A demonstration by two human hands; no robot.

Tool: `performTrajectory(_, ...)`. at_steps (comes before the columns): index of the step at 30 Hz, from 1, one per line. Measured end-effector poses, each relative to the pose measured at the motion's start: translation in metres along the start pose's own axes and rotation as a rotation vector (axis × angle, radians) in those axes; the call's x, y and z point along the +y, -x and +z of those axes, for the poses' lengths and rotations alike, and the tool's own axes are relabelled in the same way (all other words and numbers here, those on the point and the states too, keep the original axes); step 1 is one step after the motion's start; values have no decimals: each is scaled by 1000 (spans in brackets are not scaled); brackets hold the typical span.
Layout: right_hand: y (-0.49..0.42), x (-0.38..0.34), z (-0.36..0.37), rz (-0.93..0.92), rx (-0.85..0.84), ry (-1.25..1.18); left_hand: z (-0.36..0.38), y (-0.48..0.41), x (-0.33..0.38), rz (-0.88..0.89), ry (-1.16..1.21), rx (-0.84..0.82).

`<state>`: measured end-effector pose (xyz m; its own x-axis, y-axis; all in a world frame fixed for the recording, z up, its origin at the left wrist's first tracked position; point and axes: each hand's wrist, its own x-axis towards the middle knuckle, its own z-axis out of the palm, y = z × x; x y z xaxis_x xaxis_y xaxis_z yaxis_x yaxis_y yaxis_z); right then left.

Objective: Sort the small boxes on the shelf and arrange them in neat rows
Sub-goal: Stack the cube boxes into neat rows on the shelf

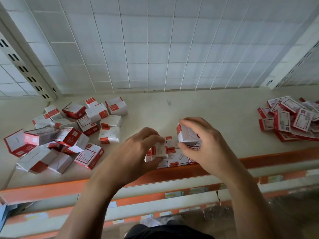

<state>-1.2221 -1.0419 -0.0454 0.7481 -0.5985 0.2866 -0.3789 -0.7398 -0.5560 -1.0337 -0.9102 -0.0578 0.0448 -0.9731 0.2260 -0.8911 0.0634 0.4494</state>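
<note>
Bare shelf board (215, 109) runs open between two heaps. A jumbled heap of white-and-red boxes (69, 133) fills the left side from near the orange front lip (51, 188) almost to the wire-grid back panel (155, 49), while a pile of flatter boxes (291, 119) crowds the right end. In the middle of the front edge, a short row of boxes (177, 158) sits against the lip. There the left hand (138, 152) pinches an end box (159, 150) and the right hand (202, 142) grips a lifted box (187, 135) just above the row. Behind the hands the board lies open to the back panel. Slotted uprights (20, 64) close both rear corners.
</note>
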Motion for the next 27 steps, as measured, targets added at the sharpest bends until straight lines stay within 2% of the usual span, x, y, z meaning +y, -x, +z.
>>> performTrajectory(4, -2, 1, 0, -38, -15, -105, -5, -3, 6, -4, -8, 76)
performTrajectory(8, -6, -5, 1, 37, -71, -375, -7, -10, 15, 9, -32, 197)
performTrajectory(11, -9, -6, 2, 24, -38, -458, -7, -13, 19, 12, -18, 205)
performTrajectory(14, -10, -7, 7, 92, -8, -551, -6, -16, 25, -8, -15, 247)
performTrajectory(21, -14, 1, 1, 15, 28, -444, -1, -25, 21, 2, -18, 308)
performTrajectory(27, -16, 14, -2, -159, 43, -214, 1, -30, 17, -19, -24, 298)
